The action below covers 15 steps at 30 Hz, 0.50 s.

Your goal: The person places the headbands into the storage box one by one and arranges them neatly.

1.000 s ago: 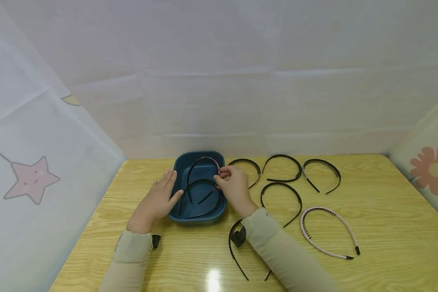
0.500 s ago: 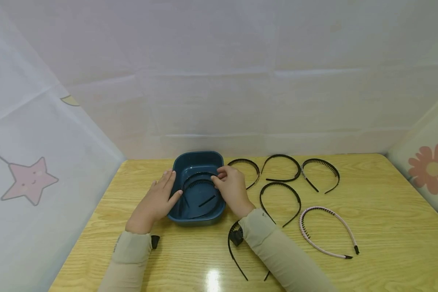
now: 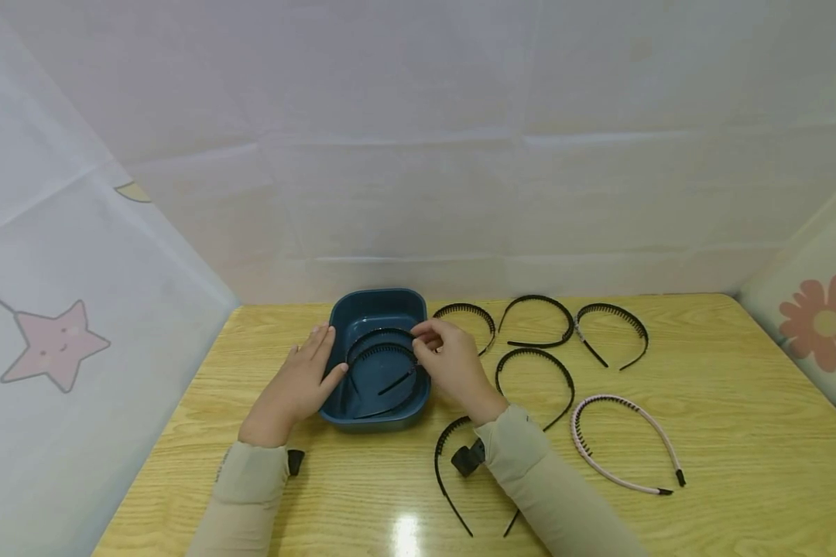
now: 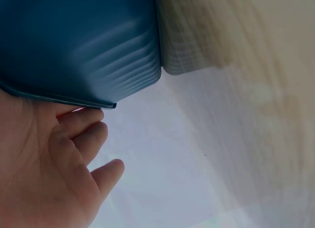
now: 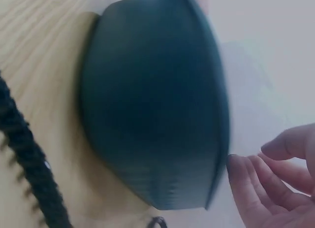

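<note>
My left hand (image 3: pixel 299 383) lies with straight fingers along the left rim of a dark blue plastic basin (image 3: pixel 383 424). In the left wrist view its fingers (image 4: pixel 91 139) touch the basin's edge from outside. Two dark toothed headbands overlap inside: a rear headband (image 3: pixel 382 330) and a front headband (image 3: pixel 383 347). At the basin's right rim is my right hand (image 3: pixel 454 363), its fingertips overlapping the end of the rear headband's arch in the head view. The right wrist view shows the thumb (image 5: pixel 290 142) and loosely bent fingers beside the rim, with no headband between them.
Several headbands lie on the wooden table (image 3: pixel 348 495) to the right, most of them black, one a pink headband (image 3: pixel 658 429). Another black headband (image 3: pixel 442 472) lies partly under my right forearm. A pale cloth backdrop (image 3: pixel 404 193) stands behind the table.
The reddish-patterned headband held by my right hand has come down into the basin and lies low there. My right hand has let go and drawn slightly right. My left hand has stayed put.
</note>
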Tool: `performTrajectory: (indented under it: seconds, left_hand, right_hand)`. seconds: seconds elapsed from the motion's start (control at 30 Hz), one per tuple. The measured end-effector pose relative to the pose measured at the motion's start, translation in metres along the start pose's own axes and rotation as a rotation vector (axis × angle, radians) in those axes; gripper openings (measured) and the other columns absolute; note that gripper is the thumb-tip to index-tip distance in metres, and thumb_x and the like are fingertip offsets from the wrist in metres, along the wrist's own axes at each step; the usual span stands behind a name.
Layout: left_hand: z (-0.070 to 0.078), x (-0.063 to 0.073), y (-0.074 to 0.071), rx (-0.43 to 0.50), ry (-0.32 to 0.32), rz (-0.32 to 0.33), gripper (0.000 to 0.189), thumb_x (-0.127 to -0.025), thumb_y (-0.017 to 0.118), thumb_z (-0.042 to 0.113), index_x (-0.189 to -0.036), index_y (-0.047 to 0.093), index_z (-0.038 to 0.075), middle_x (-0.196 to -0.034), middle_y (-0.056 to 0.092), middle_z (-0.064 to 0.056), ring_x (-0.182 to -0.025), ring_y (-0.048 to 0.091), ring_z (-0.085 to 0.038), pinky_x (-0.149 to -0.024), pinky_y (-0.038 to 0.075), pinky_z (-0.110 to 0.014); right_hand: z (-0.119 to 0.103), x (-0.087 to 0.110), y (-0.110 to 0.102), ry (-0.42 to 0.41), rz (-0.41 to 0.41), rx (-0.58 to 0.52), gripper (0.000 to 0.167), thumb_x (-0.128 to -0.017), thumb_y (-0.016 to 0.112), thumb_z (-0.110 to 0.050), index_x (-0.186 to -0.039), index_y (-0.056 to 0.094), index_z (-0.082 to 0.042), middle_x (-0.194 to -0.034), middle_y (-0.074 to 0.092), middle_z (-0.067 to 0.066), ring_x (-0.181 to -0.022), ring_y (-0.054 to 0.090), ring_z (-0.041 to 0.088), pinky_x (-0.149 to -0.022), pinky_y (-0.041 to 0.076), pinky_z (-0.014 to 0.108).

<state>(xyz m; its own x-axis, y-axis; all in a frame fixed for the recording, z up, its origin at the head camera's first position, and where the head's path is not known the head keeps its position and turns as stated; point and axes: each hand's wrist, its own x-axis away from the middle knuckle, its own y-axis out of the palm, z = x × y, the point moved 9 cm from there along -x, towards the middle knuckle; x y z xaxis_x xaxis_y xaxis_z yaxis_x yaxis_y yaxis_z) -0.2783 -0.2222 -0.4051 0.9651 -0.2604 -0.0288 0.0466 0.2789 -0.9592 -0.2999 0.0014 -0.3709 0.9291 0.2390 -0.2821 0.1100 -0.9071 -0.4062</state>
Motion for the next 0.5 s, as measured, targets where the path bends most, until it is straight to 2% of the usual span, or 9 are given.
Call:
performTrajectory:
  seconds: [0.2,0.37,0.5]
  left_hand:
    - [-0.001,0.000,0.001,0.002,-0.003,-0.001,0.071,-0.109,0.045,0.037,-0.160,0.017,-0.005,-0.167,0.013,-0.024,-0.154,0.012,-0.041,-0.121,0.012,-0.064]
    - [-0.003,-0.001,0.004,0.004,-0.001,-0.008,0.072,-0.109,0.044,0.038,-0.160,0.016,-0.005,-0.167,0.012,-0.024,-0.154,0.011,-0.041,-0.120,0.012,-0.064]
    - [-0.004,0.000,0.004,0.012,-0.004,-0.011,0.072,-0.109,0.043,0.039,-0.160,0.016,-0.005,-0.167,0.011,-0.023,-0.154,0.010,-0.040,-0.121,0.011,-0.064]
  right_hand:
    - [-0.004,0.004,-0.020,-0.030,-0.047,0.127,0.016,-0.099,0.063,-0.010,-0.111,0.074,-0.007,-0.100,0.071,0.002,-0.091,0.066,0.018,-0.077,0.058,0.034]
    - [-0.008,0.008,-0.046,-0.075,-0.027,0.204,0.018,-0.100,0.063,-0.010,-0.112,0.075,-0.005,-0.103,0.071,0.006,-0.090,0.068,0.020,-0.080,0.059,0.036]
    - [-0.011,0.011,-0.067,-0.082,-0.014,0.223,0.019,-0.101,0.063,-0.011,-0.114,0.074,-0.004,-0.105,0.071,0.008,-0.091,0.067,0.022,-0.080,0.059,0.039]
